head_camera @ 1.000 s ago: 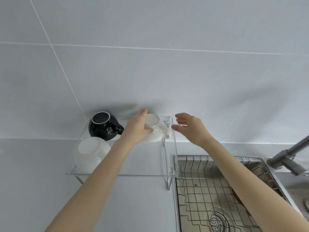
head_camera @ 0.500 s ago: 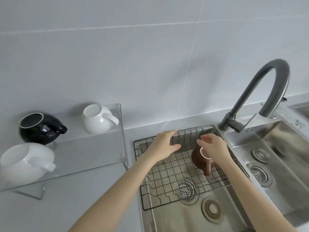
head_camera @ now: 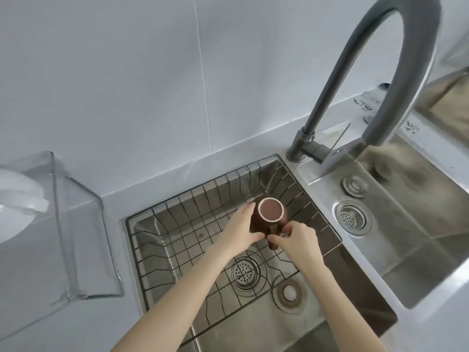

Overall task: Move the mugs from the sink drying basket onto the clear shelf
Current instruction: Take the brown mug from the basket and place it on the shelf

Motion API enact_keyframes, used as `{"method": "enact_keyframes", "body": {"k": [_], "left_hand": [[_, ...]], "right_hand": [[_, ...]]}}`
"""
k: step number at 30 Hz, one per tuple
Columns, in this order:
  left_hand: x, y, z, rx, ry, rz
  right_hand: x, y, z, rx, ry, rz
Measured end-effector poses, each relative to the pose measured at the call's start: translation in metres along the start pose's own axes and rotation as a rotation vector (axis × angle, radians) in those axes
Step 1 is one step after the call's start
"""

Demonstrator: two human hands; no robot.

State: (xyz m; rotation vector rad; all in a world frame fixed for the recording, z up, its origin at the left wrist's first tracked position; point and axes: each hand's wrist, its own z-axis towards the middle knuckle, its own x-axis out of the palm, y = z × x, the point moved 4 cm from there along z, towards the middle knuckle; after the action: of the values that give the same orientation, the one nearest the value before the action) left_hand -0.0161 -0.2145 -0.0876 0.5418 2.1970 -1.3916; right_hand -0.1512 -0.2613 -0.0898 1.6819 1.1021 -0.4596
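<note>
now, left hand (head_camera: 242,232) cupping brown mug (head_camera: 269,217), right hand (head_camera: 295,240) pinching its handle, above drying basket (head_camera: 177,224)

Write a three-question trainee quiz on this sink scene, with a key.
1. True or false: the brown mug is on the clear shelf.
2. Which hand is at the mug's handle? A. left hand B. right hand C. neither
3. Fill in: the mug's opening faces ____.

Key:
1. False; it is over the wire drying basket in the sink.
2. B; the left hand is against the mug's body.
3. Up, toward the camera.
</note>
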Motion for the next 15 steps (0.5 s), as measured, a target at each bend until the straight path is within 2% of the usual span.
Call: {"method": "enact_keyframes", "body": {"k": [6,15], "left_hand": [[0.007,0.006,0.018,0.041,-0.062,-0.073],[-0.003,0.011,0.009,-0.01,-0.127,-0.055]], "right_hand": [[0.011,-0.006,0.01,-0.011,0.041,0.093],[0.005,0.001,0.001,-0.061,0.037,0.181]]}}
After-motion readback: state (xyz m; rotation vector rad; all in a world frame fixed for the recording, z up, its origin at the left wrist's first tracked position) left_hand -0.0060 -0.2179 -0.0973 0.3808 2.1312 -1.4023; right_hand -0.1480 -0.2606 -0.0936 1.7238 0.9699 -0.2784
